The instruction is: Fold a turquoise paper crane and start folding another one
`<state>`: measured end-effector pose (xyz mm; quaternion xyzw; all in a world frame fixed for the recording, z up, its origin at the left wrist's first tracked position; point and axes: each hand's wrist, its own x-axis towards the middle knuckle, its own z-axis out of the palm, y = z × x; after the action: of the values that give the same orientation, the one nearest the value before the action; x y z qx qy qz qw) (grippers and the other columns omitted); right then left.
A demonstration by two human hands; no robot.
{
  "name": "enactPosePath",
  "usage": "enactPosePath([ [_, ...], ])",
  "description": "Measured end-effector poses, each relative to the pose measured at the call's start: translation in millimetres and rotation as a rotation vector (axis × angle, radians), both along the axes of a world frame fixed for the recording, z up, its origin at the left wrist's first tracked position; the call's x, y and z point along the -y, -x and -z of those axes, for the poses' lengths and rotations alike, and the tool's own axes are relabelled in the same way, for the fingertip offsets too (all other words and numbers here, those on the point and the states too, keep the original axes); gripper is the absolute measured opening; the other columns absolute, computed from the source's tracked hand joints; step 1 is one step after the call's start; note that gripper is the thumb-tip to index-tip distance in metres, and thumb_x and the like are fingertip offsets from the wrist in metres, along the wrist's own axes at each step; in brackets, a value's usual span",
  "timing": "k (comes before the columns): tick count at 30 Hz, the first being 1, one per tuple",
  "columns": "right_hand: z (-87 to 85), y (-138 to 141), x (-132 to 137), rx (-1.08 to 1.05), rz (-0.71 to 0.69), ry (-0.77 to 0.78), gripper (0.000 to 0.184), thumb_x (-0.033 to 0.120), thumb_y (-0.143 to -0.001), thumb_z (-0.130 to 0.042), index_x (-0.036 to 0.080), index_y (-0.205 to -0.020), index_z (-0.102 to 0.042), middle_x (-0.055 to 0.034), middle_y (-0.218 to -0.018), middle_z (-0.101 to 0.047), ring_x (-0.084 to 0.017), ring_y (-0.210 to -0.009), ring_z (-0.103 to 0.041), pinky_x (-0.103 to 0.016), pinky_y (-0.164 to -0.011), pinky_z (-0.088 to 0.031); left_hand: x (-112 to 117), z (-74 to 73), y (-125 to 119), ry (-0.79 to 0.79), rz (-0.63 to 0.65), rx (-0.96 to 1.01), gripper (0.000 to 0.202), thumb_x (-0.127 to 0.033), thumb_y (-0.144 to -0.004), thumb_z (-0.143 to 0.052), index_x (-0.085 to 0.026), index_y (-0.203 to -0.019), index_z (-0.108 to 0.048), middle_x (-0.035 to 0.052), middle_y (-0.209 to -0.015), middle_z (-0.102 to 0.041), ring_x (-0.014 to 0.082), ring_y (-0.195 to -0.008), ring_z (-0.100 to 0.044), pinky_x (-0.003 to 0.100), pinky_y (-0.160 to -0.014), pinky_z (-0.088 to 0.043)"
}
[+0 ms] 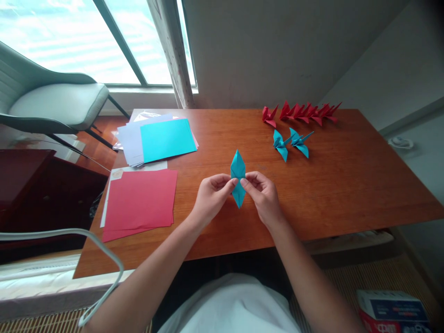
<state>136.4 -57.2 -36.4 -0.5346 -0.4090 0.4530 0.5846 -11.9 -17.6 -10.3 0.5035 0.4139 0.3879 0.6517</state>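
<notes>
Between my two hands is a blue piece of folded origami paper, long and diamond-shaped, pointed at top and bottom. It is held upright above the wooden table. My left hand pinches its left edge, with the thumb on the front face. On the opposite edge my right hand pinches it the same way, thumb in front. The fingertips behind the paper are hidden. Two blue paper cranes sit on the table beyond my right hand, and several red paper cranes stand in a row behind them.
Blue paper sheets lie on white sheets at the table's back left. Nearer, red paper sheets rest by the left edge of the wooden table. A chair stands by the window, and a box is at lower right.
</notes>
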Motion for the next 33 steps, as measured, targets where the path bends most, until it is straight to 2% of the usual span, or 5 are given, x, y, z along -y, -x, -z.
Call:
enactPosePath([
  [7, 0.4, -2.5, 0.7, -0.011, 0.123, -0.040, 0.024, 0.044, -0.079, -0.081, 0.023, -0.085, -0.072, 0.0011, -0.079, -0.072, -0.015, -0.072, -0.065, -0.027, -0.066, -0.053, 1.4, -0.7, 0.0, 0.047, 0.088, 0.034, 0.042, -0.054, -0.080, -0.077, -0.014, -0.091, -0.078, 0.0078, -0.086, -0.077, 0.0178, -0.074, -0.068, 0.029, -0.071, -0.057],
  [14, 0.4, -0.1, -0.1, 0.023, 0.105, -0.040, 0.026, 0.047, -0.080, -0.079, 0.023, -0.087, -0.072, 0.0004, -0.082, -0.073, -0.016, -0.074, -0.067, -0.028, -0.067, -0.054, 1.9, 0.6, -0.4, 0.016, 0.033, 0.021, 0.039, -0.053, -0.078, -0.080, -0.015, -0.086, -0.077, 0.0064, -0.083, -0.077, 0.0172, -0.072, -0.067, 0.027, -0.067, -0.054],
  [20, -0.5, -0.4, -1.0, -0.013, 0.205, -0.055, 0.026, 0.045, -0.078, -0.081, 0.022, -0.085, -0.070, 0.0021, -0.075, -0.069, -0.013, -0.067, -0.061, -0.027, -0.065, -0.053, 2.3, -3.1, -0.5, 0.039, 0.112, 0.017, 0.041, -0.055, -0.076, -0.080, -0.014, -0.082, -0.078, 0.0051, -0.074, -0.074, 0.0150, -0.066, -0.064, 0.025, -0.065, -0.053],
  [27, -1.4, 0.6, -1.7, 0.026, 0.210, -0.055, 0.028, 0.047, -0.078, -0.080, 0.022, -0.084, -0.068, 0.0024, -0.073, -0.067, -0.013, -0.065, -0.060, -0.027, -0.063, -0.052, 2.6, -4.1, -0.4, 0.054, 0.092, 0.026, 0.040, -0.055, -0.075, -0.081, -0.015, -0.078, -0.076, 0.0031, -0.071, -0.071, 0.0138, -0.063, -0.062, 0.025, -0.063, -0.052],
  [33, -2.9, 0.6, -0.4, -0.005, 0.268, -0.056, 0.029, 0.047, -0.078, -0.080, 0.022, -0.086, -0.068, 0.0020, -0.073, -0.066, -0.012, -0.060, -0.057, -0.025, -0.056, -0.048, 3.7, -2.3, -2.0, 0.107, 0.145, 0.080, 0.035, -0.044, -0.067, -0.090, -0.015, -0.084, -0.077, 0.0027, -0.075, -0.073, 0.0138, -0.068, -0.062, 0.023, -0.065, -0.050],
])
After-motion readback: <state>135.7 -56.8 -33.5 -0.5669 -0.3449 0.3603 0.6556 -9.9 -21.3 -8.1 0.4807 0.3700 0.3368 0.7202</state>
